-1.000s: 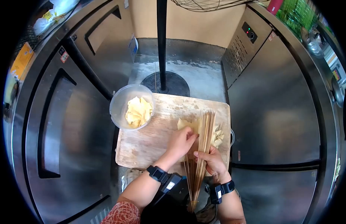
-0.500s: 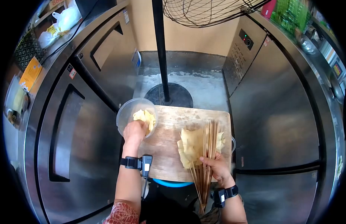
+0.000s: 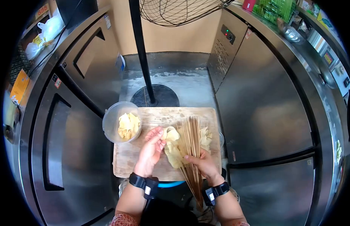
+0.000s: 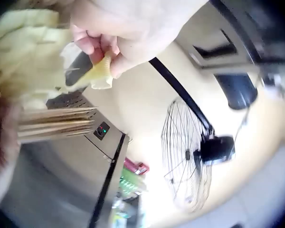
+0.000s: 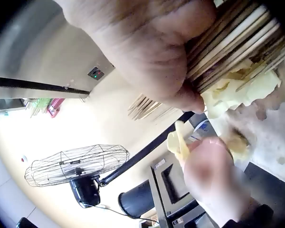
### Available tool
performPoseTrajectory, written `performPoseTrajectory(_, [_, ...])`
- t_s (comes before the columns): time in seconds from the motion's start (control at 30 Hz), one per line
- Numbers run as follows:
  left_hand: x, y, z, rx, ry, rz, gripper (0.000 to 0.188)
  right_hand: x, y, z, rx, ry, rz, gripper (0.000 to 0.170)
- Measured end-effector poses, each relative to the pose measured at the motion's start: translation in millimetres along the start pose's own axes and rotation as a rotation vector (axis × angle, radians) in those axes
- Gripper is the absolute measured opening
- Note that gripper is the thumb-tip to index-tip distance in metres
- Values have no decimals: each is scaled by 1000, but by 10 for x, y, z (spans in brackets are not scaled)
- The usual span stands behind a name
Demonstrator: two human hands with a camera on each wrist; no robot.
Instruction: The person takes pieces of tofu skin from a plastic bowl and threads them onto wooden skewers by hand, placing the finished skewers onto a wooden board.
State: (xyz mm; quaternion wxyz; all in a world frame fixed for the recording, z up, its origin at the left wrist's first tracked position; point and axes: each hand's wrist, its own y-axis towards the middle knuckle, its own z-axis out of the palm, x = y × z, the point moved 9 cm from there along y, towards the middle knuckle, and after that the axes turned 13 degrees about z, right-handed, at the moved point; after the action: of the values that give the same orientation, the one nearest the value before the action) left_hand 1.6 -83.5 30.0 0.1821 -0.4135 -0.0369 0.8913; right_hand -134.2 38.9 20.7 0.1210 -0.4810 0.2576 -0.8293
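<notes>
My left hand [image 3: 149, 152] pinches a thin, pale yellow tofu sheet [image 3: 170, 133] between thumb and fingertips, just left of the skewers. In the left wrist view this sheet [image 4: 100, 76] looks folded over. My right hand [image 3: 205, 164] grips a thick bundle of wooden skewers [image 3: 192, 137], thumb across the front, points facing away from me. More yellow sheets [image 3: 174, 155] hang at the left of the bundle, and other folded pieces [image 3: 206, 136] show at its right. The right wrist view has the skewers [image 5: 228, 45] under the palm; its curled fingers are partly hidden.
A clear round tub [image 3: 108, 119] holding yellow pieces [image 3: 128, 126] stands at the left of the wooden cutting board [image 3: 124, 162]. Steel cabinets [image 3: 265, 101] flank both sides. Behind the board rise a black fan pole [image 3: 143, 56] and its round base [image 3: 165, 96].
My left hand went from beside the skewers into the tub, then came back toward them with a tofu sheet. My right hand keeps holding the skewer bundle.
</notes>
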Motion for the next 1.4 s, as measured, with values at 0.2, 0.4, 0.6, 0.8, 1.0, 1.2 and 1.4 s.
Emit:
performPoseTrajectory(0.2, [277,163,-84,39,75,-27,7,59,-30,-21,-17,-69,-58,26])
performPoseTrajectory(0.4, [107,205,-62,-66,201,68,18,104,-42,51,-64,-44,-11,16])
performPoseTrajectory(0.6, [30,219,107,126,127,45,19,10,3,37,-104,-78,28,12])
performPoseTrajectory(0.8, [-35,342,15,81,145,230,21,48,-5,169,-85,-87,-2,12])
performPoseTrajectory(1.0, [-142,380,52,56,250,397,37,-50,29,133,-81,-200,44,10])
performPoseTrajectory(1.2, [-382,272,296,116,187,504,67,-111,65,117,-91,-238,64,11])
performPoseTrajectory(1.4, [-425,230,406,198,171,492,70,-154,126,45,-150,-290,93,11])
